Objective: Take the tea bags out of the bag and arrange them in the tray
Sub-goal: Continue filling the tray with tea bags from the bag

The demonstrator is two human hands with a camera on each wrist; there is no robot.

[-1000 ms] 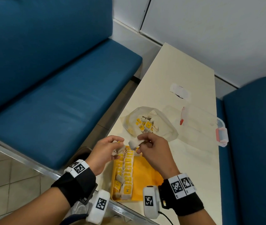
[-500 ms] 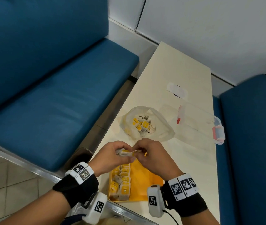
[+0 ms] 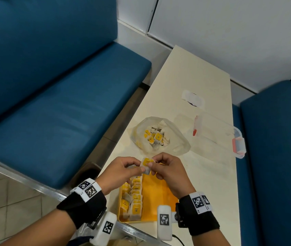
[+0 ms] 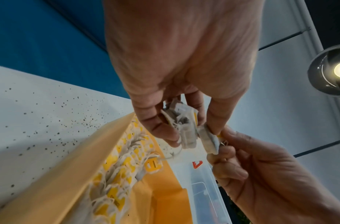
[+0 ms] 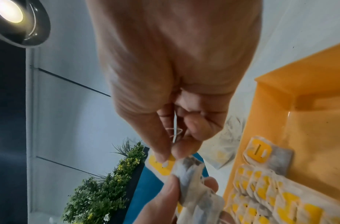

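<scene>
Both hands are raised together above the far end of the yellow tray, wrists bent inward so the knuckles face up and the fingers meet in the middle. The left hand has its thumb and curled fingers pinching a small bunch of tea bags; about three show in the left wrist view, though the exact number cannot be told. The right hand pinches the yellow tag of the outermost bag between thumb and forefinger, with the thin string looped at its fingers. In the tray, two rows of tea bags stand packed along its left side, too overlapped to count; the right side shows bare yellow floor. One open plastic bag of more tea bags lies on the table just beyond the hands, and one clear lidded box lies to its right.
</scene>
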